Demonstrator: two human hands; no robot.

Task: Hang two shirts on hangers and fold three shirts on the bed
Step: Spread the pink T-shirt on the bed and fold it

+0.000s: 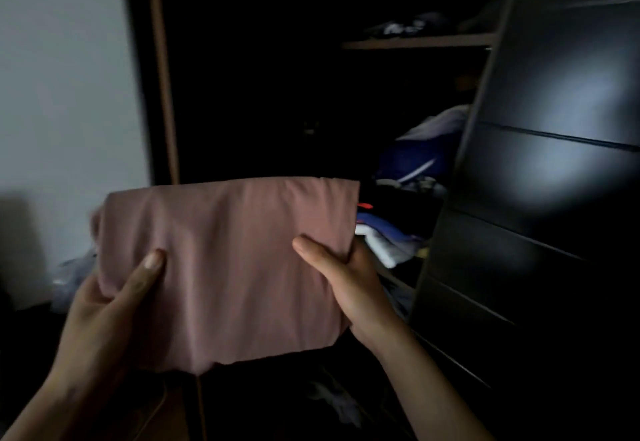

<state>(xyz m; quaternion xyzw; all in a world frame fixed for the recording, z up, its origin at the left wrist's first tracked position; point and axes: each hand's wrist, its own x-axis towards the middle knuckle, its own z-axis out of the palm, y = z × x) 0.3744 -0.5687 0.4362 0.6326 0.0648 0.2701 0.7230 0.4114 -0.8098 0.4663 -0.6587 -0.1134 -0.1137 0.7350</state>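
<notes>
A folded dusty-pink shirt [235, 260] is held up flat in front of an open dark wardrobe. My left hand [110, 298] grips its left edge, thumb on top and fingers hidden underneath. My right hand [343, 284] grips the right edge the same way, thumb lying across the fabric. No hangers or bed are in view.
The wardrobe's open door [540, 170] stands at the right, close to my right arm. Inside, a wooden shelf [419, 40] carries clothes, and a heap of blue, white and black clothes [405, 205] lies just behind the shirt. A pale wall [62, 76] is at the left.
</notes>
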